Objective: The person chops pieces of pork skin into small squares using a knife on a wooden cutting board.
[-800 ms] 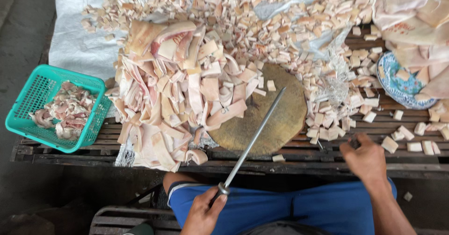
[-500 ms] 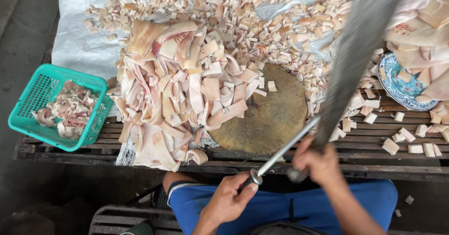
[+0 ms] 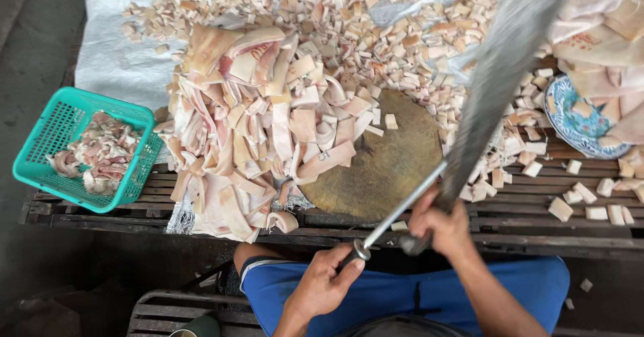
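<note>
Hands meet low at the near edge of the dark slatted wooden bench (image 3: 604, 233), each gripping a tool. The left hand (image 3: 322, 287) is clenched round the dark handle of a thin round steel sharpening rod (image 3: 396, 213), which runs up and to the right over the near rim of the round, worn wooden chopping block (image 3: 382, 169). The right hand (image 3: 443, 226) grasps the handle of a long, broad grey knife blade (image 3: 500, 79), blurred, that rises steeply toward the far right corner; rod and blade cross just beside the right hand, near the block's right edge. The block holds only a couple of small pale cubes on its far side. Just left of it, and lapping its edge, lies a heap of long pale pink strips of pork skin (image 3: 261, 129) piled on a white woven plastic sheet (image 3: 114, 69). Beyond and to the right of the block spreads a wide scatter of small cut cubes of the same skin (image 3: 402, 35), some spilling onto the bench slats at the right. At the far left, sitting on the bench end, a turquoise plastic mesh basket (image 3: 33, 169) holds ragged pinkish-white trimmings. At the right, a blue and white patterned plate (image 3: 570, 119) carries larger pale pieces, partly buried under more uncut skin. Blue shorts (image 3: 523, 290) show below the bench.
</note>
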